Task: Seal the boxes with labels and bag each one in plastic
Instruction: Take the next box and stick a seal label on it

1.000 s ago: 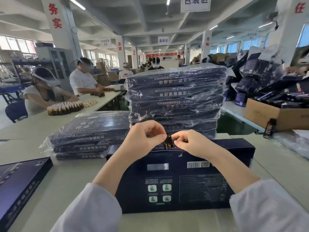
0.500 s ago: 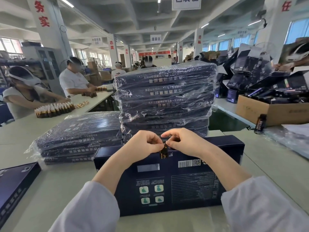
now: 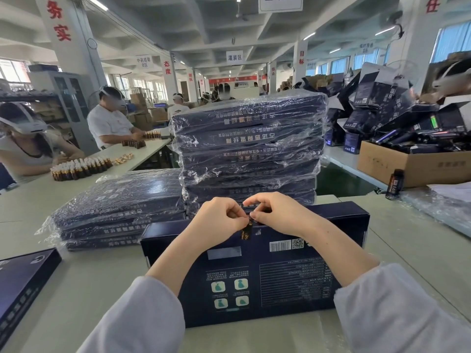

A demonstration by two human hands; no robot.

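Nearest, the box [image 3: 254, 276] lies flat on the bench [image 3: 76, 289], back panel up. A second ago the label [image 3: 246, 232] was held clear above the far edge; now its lower end looks to be down on the box's top face. So the seal is going on, and bagging is still to come. Both hands are curled tight, left hand [image 3: 216, 220] and right hand [image 3: 277, 212] each pinching the label's upper end. Just behind is the stack of bagged boxes [image 3: 249, 149].

My table [image 3: 76, 289] bears a dark box [image 3: 254, 276] — a second box [image 3: 23, 281] at my left. Behind: a low stack [image 3: 119, 207], a tall stack [image 3: 249, 149].
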